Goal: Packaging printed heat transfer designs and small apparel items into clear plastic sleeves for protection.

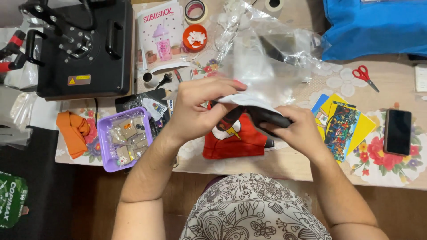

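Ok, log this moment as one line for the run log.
left hand: pinches clear plastic bag | right hand: grips black item | below: red cloth on table

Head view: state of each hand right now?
Left hand: closed, pinching the edge of a clear plastic bag.
Right hand: closed on a black item at the bag's mouth.

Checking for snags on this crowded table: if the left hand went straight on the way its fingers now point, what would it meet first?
The left hand points rightward, so it would probably first meet the right hand gripping the same dark item under the clear plastic bag; depth is uncertain.
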